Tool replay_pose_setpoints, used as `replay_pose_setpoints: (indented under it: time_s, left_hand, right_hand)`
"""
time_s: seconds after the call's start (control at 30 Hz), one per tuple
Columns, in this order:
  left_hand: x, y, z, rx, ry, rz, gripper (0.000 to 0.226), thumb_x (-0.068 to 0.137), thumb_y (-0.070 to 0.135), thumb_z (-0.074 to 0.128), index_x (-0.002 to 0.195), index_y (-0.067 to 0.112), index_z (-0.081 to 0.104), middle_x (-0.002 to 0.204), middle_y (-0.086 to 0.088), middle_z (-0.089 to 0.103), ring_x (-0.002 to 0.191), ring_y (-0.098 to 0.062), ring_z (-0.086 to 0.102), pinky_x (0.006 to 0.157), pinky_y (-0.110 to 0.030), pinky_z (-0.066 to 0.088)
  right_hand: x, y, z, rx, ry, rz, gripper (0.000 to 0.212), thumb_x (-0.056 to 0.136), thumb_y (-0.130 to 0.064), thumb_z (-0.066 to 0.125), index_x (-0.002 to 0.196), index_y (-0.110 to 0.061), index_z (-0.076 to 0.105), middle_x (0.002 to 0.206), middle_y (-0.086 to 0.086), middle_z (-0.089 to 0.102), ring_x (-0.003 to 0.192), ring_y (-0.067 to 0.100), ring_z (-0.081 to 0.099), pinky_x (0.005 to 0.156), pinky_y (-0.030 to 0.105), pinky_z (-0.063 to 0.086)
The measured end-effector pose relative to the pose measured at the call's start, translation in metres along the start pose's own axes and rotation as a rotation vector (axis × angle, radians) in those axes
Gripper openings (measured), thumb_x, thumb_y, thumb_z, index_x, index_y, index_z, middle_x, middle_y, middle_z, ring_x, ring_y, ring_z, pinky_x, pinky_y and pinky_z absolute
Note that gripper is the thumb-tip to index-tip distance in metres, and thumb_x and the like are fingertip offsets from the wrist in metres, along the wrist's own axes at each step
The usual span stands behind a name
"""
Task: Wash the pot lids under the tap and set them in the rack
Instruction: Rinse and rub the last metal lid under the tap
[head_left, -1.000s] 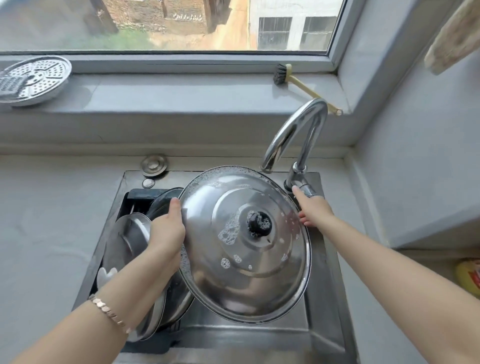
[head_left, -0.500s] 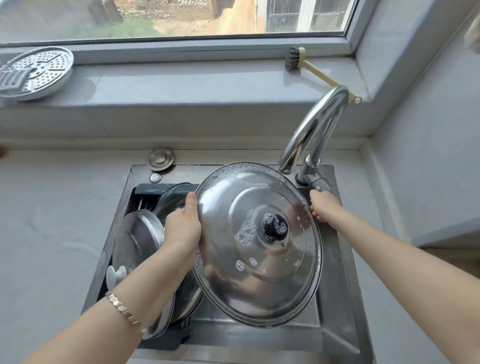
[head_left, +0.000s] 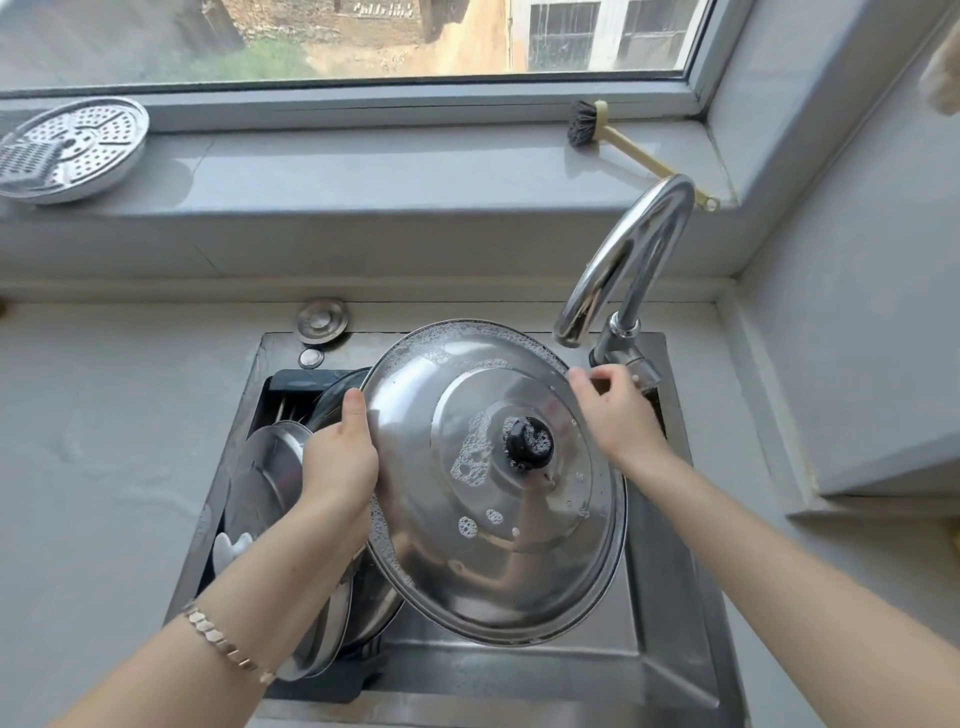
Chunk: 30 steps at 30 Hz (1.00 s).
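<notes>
Lid (head_left: 493, 545), one and soapy, is gripped by left hand (head_left: 340, 457) fingers (head_left: 356, 410); right hand (head_left: 618, 415) grip unclear; two racked lids (head_left: 265, 483) beside.

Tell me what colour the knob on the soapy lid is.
The knob on the lid is black; the head view shows it best.

My left hand (head_left: 340, 457): forearm raised, thumb up, gripping the pot lid (head_left: 498, 561) at its edge. My right hand (head_left: 615, 415): arm extended, fingers loosely bent at the far rim; hold unclear.
</notes>
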<state>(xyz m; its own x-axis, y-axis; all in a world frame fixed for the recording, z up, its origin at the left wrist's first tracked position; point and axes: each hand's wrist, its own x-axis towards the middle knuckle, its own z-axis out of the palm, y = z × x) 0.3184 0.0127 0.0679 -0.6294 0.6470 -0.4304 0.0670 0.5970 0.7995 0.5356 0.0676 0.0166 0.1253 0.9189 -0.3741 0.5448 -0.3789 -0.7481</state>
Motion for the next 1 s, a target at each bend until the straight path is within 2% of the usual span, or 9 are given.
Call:
replay_pose_setpoints:
  time_s: [0.1, 0.2, 0.3, 0.47, 0.6, 0.67, 0.8, 0.87, 1.0]
  left_hand:
    - [0.002, 0.0, -0.004, -0.024, 0.022, -0.012, 0.051, 0.097, 0.045, 0.038, 0.06, 0.01, 0.044, 0.064, 0.0, 0.042, 0.059, -0.015, 0.036, 0.052, -0.026, 0.027]
    - [0.003, -0.002, -0.009, -0.058, 0.04, -0.051, 0.048, 0.096, 0.046, 0.038, 0.068, 0.009, 0.047, 0.07, 0.005, 0.045, 0.067, -0.014, 0.044, 0.06, -0.026, 0.035]
    - [0.004, -0.006, -0.013, -0.083, 0.044, -0.075, 0.045, 0.096, 0.047, 0.039, 0.07, 0.011, 0.045, 0.071, 0.006, 0.044, 0.07, -0.015, 0.044, 0.077, -0.027, 0.035]
    - [0.003, -0.003, -0.014, -0.15, 0.038, -0.065, 0.049, 0.096, 0.048, 0.039, 0.063, 0.012, 0.046, 0.069, 0.001, 0.048, 0.064, -0.014, 0.043, 0.063, -0.031, 0.035]
    - [-0.002, -0.006, -0.012, -0.156, 0.032, -0.034, 0.05, 0.095, 0.048, 0.039, 0.061, 0.012, 0.044, 0.066, 0.002, 0.043, 0.073, -0.019, 0.043, 0.055, -0.026, 0.03]
    - [-0.005, -0.005, -0.01, -0.147, 0.03, -0.033, 0.049, 0.096, 0.046, 0.039, 0.06, 0.014, 0.038, 0.065, 0.004, 0.037, 0.063, -0.013, 0.039, 0.054, -0.022, 0.027]
    - [0.0, -0.005, -0.014, -0.138, 0.046, -0.046, 0.05, 0.095, 0.049, 0.04, 0.061, 0.013, 0.043, 0.064, 0.001, 0.042, 0.059, -0.014, 0.037, 0.054, -0.026, 0.028]
    - [0.0, -0.006, -0.014, -0.134, 0.045, -0.03, 0.05, 0.095, 0.049, 0.039, 0.061, 0.012, 0.044, 0.065, 0.0, 0.043, 0.06, -0.015, 0.038, 0.054, -0.027, 0.029]
    - [-0.015, -0.005, -0.007, -0.105, 0.017, 0.065, 0.049, 0.097, 0.046, 0.036, 0.07, 0.007, 0.048, 0.062, -0.002, 0.039, 0.058, -0.017, 0.034, 0.052, -0.029, 0.028]
  right_hand:
    - [-0.038, -0.021, 0.014, 0.012, -0.3, -0.184, 0.034, 0.087, -0.053, 0.05, 0.103, -0.023, 0.051, 0.061, -0.009, 0.045, 0.056, 0.018, 0.057, 0.062, 0.034, 0.05]
    - [-0.037, -0.022, 0.016, 0.151, -0.297, -0.211, 0.024, 0.084, -0.037, 0.064, 0.087, -0.014, 0.055, 0.048, 0.001, 0.044, 0.033, 0.017, 0.049, 0.039, 0.03, 0.047]
    - [-0.031, -0.024, 0.015, 0.263, -0.317, -0.209, 0.021, 0.086, -0.025, 0.064, 0.085, -0.006, 0.055, 0.042, 0.009, 0.048, 0.025, 0.014, 0.044, 0.029, 0.022, 0.04]
    - [-0.035, -0.02, 0.022, 0.26, -0.274, -0.289, 0.012, 0.086, -0.021, 0.064, 0.079, -0.025, 0.055, 0.052, 0.004, 0.043, 0.031, 0.012, 0.045, 0.034, 0.023, 0.042]
    - [-0.031, -0.023, 0.018, 0.182, -0.184, -0.282, 0.029, 0.079, -0.036, 0.07, 0.067, -0.021, 0.049, 0.037, -0.008, 0.043, 0.028, 0.017, 0.041, 0.033, 0.02, 0.033]
    - [-0.028, -0.022, 0.019, 0.226, -0.147, -0.298, 0.034, 0.085, -0.037, 0.062, 0.062, -0.018, 0.046, 0.032, -0.006, 0.044, 0.024, 0.013, 0.04, 0.031, 0.019, 0.028]
    - [-0.031, -0.013, 0.022, 0.283, -0.223, -0.333, 0.014, 0.086, -0.022, 0.064, 0.076, -0.017, 0.055, 0.047, -0.003, 0.044, 0.03, 0.011, 0.043, 0.038, 0.018, 0.035]
    - [-0.032, -0.012, 0.023, 0.231, -0.242, -0.319, 0.017, 0.085, -0.024, 0.065, 0.074, -0.021, 0.052, 0.052, -0.004, 0.041, 0.034, 0.011, 0.043, 0.041, 0.022, 0.037]
    - [-0.029, -0.018, 0.026, -0.057, 0.137, -0.225, 0.04, 0.096, -0.035, 0.043, 0.059, -0.019, 0.043, 0.064, 0.0, 0.049, 0.067, 0.025, 0.05, 0.061, 0.033, 0.035]
